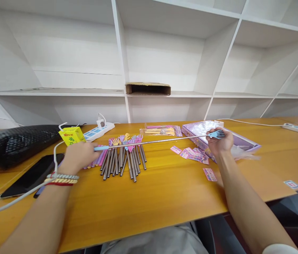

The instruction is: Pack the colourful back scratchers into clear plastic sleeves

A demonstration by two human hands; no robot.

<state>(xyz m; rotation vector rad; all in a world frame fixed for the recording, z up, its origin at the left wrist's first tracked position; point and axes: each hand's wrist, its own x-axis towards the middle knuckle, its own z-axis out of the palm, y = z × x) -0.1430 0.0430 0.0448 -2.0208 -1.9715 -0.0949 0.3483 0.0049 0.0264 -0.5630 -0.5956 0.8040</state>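
Observation:
A telescopic back scratcher [159, 140] with a blue grip and a blue claw head stretches level between my hands, its metal rod pulled long. My left hand [80, 157] is closed around the blue grip. At the other end, my right hand [220, 141] holds the blue claw. Beneath the rod, a pile of metal tubes with pink, yellow, purple and blue claw heads [124, 158] lies on the table. Pink and purple grips [100, 157] show beside my left hand. Small pink printed cards [191, 153] lie left of my right hand.
An open purple box [246, 144] with clear plastic sits at the right. Packaged scratchers [162, 130] lie behind the pile. A yellow carton [72, 135], power strip [98, 131], dark phone [34, 174], white cable [14, 201] and black wrapped bundle [19, 144] are at the left. White shelves hold a cardboard box [148, 89].

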